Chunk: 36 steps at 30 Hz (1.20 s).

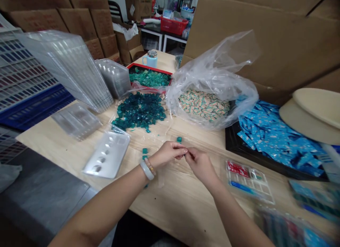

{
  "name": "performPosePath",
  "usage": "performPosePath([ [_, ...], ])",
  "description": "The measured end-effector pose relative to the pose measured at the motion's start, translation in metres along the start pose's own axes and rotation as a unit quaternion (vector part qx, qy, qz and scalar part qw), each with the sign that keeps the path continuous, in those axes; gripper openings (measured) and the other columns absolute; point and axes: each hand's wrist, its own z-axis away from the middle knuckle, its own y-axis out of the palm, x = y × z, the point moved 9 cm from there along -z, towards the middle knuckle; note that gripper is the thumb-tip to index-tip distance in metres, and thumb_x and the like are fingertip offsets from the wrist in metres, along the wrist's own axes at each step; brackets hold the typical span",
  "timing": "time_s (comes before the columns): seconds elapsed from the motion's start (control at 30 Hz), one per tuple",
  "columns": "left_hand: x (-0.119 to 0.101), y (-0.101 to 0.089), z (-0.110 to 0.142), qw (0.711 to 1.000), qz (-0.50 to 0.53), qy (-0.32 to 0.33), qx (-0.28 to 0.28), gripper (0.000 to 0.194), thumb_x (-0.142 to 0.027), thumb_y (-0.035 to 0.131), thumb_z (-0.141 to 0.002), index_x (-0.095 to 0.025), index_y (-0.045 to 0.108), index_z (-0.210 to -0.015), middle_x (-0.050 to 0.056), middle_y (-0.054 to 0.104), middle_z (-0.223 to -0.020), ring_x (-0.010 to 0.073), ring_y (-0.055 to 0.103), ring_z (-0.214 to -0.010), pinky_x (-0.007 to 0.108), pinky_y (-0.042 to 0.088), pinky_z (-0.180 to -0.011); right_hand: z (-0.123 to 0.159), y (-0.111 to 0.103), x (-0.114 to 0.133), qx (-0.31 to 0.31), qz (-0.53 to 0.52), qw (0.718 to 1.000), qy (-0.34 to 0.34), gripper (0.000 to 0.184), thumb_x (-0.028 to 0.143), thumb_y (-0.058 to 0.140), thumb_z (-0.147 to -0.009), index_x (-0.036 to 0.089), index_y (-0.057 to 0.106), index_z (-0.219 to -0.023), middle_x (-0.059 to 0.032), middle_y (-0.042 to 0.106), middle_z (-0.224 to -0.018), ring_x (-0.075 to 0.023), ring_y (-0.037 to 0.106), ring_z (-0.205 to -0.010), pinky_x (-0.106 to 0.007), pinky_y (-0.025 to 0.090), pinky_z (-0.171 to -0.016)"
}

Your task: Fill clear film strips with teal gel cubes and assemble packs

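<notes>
My left hand (172,151) and my right hand (198,162) meet over the middle of the wooden table, fingertips pinched together. Whatever lies between them is too small and hidden to make out. Just beyond my fingers sits a teal cube (179,139). A second teal piece (145,150) lies beside my left wrist, with others partly covered by the forearm. Farther back, a heap of dark teal pieces (140,110) rests on clear plastic. To the right of that heap, a clear bag (212,77) lies open around many small striped packets (203,103).
Clear plastic trays (79,70) stand stacked at the left, near a single moulded tray (108,155). A red-rimmed tray (170,74) of green pieces is at the back. On the right are a black bin (231,137) of blue packets and a compartment tray (249,181).
</notes>
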Motion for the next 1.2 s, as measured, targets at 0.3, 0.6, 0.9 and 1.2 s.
performPosePath([
  [0.3, 0.032, 0.027, 0.032, 0.995, 0.056, -0.074, 0.018, 0.016, -0.02, 0.052, -0.069, -0.01, 0.059, -0.08, -0.001, 0.055, -0.059, 0.0058, 0.051, -0.049, 0.019, 0.041, -0.053, 0.038, 0.004, -0.006, -0.017, -0.158, 0.987, -0.028, 0.021, 0.028, 0.047, -0.079, 0.02, 0.06, -0.094, -0.0058, 0.059, -0.088, -0.0159, 0.056, -0.082, -0.029, 0.045, -0.072],
  [0.6, -0.011, -0.017, 0.015, 0.937, -0.336, 0.059, -0.079, 0.02, -0.022, 0.044, -0.077, -0.015, 0.059, -0.088, 0.004, 0.062, -0.079, 0.0137, 0.055, -0.073, 0.027, 0.043, -0.069, 0.014, -0.001, -0.024, -0.07, -0.046, 0.996, -0.016, 0.015, 0.023, 0.049, -0.078, 0.018, 0.059, -0.088, -0.006, 0.057, -0.081, -0.0161, 0.054, -0.075, -0.031, 0.045, -0.07],
  [0.9, -0.015, -0.015, -0.007, 0.76, -0.621, 0.132, -0.138, 0.018, -0.018, 0.042, -0.079, -0.017, 0.06, -0.077, 0.006, 0.058, -0.088, 0.0199, 0.047, -0.09, 0.036, 0.032, -0.081, -0.015, 0.05, -0.023, 0.088, 0.2, 0.975, -0.051, 0.022, 0.009, 0.045, -0.073, 0.013, 0.057, -0.091, -0.0093, 0.057, -0.085, -0.0183, 0.053, -0.079, -0.029, 0.044, -0.072],
  [1.2, -0.008, -0.006, 0.004, 0.753, -0.636, 0.157, -0.061, 0.018, -0.019, 0.045, -0.079, -0.02, 0.062, -0.077, 0.005, 0.059, -0.084, 0.0202, 0.049, -0.088, 0.037, 0.031, -0.081, -0.005, 0.032, -0.034, 0.038, 0.152, 0.985, -0.068, 0.018, 0.021, 0.043, -0.078, 0.014, 0.054, -0.09, -0.0102, 0.057, -0.089, -0.0205, 0.051, -0.086, -0.034, 0.041, -0.077],
])
